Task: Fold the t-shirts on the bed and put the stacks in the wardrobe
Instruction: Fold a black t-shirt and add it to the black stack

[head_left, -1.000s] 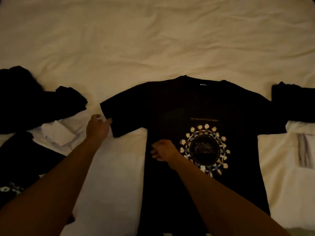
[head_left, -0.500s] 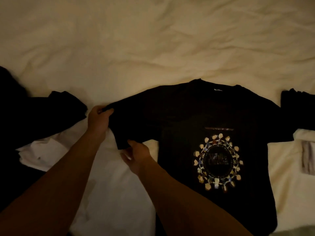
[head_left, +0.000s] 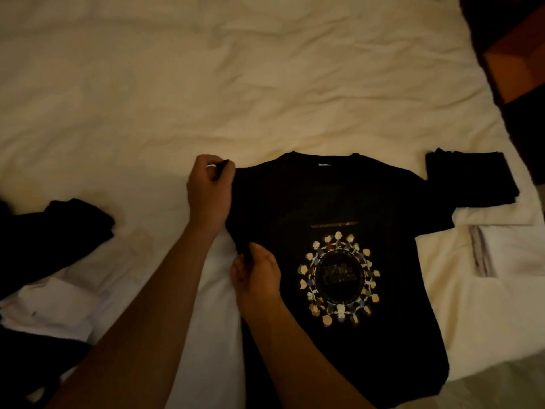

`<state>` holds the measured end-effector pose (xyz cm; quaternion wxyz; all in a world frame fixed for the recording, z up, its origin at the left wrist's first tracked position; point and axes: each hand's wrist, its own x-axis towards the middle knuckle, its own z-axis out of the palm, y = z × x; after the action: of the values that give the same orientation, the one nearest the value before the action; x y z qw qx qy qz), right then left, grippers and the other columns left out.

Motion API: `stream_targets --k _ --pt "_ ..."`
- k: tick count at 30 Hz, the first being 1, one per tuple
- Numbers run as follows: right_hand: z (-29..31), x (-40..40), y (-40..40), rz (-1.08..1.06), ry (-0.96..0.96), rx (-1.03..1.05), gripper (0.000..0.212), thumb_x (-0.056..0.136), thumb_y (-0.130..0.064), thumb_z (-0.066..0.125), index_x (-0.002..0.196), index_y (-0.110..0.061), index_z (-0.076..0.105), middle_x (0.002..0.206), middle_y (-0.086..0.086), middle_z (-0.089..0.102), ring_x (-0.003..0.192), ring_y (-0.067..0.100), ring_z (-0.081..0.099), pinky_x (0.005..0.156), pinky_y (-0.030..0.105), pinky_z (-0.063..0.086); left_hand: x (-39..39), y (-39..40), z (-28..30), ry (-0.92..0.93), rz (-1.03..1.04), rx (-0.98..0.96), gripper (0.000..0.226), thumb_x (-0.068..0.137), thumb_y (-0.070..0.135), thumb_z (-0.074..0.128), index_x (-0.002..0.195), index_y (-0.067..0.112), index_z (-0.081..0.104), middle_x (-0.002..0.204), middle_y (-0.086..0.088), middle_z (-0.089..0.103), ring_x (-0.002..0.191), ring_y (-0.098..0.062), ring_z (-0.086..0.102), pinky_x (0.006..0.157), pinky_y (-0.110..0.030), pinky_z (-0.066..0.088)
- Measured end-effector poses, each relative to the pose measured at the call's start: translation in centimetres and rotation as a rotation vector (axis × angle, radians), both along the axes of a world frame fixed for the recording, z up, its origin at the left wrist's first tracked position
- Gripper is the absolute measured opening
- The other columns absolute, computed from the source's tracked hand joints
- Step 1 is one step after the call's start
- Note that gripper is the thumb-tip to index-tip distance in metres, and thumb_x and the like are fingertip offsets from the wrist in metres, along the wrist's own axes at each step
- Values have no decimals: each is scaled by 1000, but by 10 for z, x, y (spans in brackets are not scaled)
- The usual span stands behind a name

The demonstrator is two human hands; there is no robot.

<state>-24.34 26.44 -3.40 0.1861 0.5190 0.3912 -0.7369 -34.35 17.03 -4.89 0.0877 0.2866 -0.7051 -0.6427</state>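
Note:
A black t-shirt (head_left: 339, 208) with a round multicoloured print (head_left: 339, 280) lies face up on the cream bed sheet (head_left: 236, 84). Its left sleeve is folded in over the body. My left hand (head_left: 209, 190) pinches the fabric at the left shoulder, near the collar. My right hand (head_left: 256, 271) grips the folded left edge lower down, beside the print. The right sleeve still lies spread out to the right.
A folded black garment (head_left: 472, 181) lies just right of the shirt. A crumpled dark garment (head_left: 50, 231) sits at the left over white clothing (head_left: 53, 299). White fabric (head_left: 501, 255) lies at the right. A brown piece of furniture (head_left: 516, 63) stands beyond the bed's right edge.
Both hands took the left sleeve and carried it rightward over the shirt's body. My left hand rose to the shoulder; my right hand moved right to the folded edge.

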Motion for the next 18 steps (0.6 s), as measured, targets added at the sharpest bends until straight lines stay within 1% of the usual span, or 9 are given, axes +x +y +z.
stream_targets --k 4,6,7,9,10,12,14,16,18 --pt "3 -16 54 -34 -10 -110 12 97 -13 54 97 -9 65 70 2 63 69 14 58 70 28 49 -24 71 20 56 -119 35 4 96 20 60 98 21 57 67 1 56 57 -15 56 56 -46 52" --pt "2 -24 84 -90 -52 -151 15 99 -15 50 98 -8 64 75 5 63 76 17 59 73 30 47 -33 105 18 69 -214 4 8 97 18 57 105 20 59 71 0 57 59 -19 55 57 -47 51" --pt "-1 -28 99 -121 -71 -165 18 101 -16 49 104 -7 64 80 7 64 81 19 59 75 31 48 -37 122 15 58 -273 -25 13 98 18 56 111 20 59 75 0 59 63 -21 58 58 -46 53" --pt "-11 -37 128 -156 -103 -194 27 103 -21 45 120 -6 60 90 10 64 88 22 59 81 33 47 -44 153 5 -25 -446 -65 30 100 21 55 130 21 53 92 1 61 78 -20 63 60 -30 53" --pt "-19 -41 141 -149 -116 -196 30 104 -24 44 125 -7 57 94 12 65 90 24 59 84 35 46 -46 166 -2 -92 -561 -78 39 100 23 55 138 21 47 103 1 60 87 -17 62 66 -23 50" --pt "-35 -46 165 -85 -148 -177 32 103 -34 45 122 -10 56 98 14 66 92 25 60 89 36 45 -45 189 -19 -245 -791 -129 46 98 26 58 142 22 45 121 2 57 106 -15 59 83 -23 48" --pt "-50 -44 184 47 -186 -120 37 100 -45 50 111 -11 57 99 13 68 90 25 63 83 35 49 -35 201 -34 -353 -892 -184 41 97 27 59 137 20 52 125 0 58 112 -15 58 91 -27 48" --pt "-64 -43 197 236 -210 -18 34 97 -45 55 107 -13 60 94 10 69 79 21 64 74 33 52 -26 204 -47 -406 -882 -223 36 98 27 59 132 19 56 122 1 61 105 -12 59 88 -25 47" --pt "-75 -49 204 367 -198 39 25 99 -34 57 105 -10 59 84 9 66 65 17 61 64 29 50 -24 205 -54 -447 -863 -279 31 98 27 58 128 19 58 115 3 64 94 -8 59 82 -22 46"
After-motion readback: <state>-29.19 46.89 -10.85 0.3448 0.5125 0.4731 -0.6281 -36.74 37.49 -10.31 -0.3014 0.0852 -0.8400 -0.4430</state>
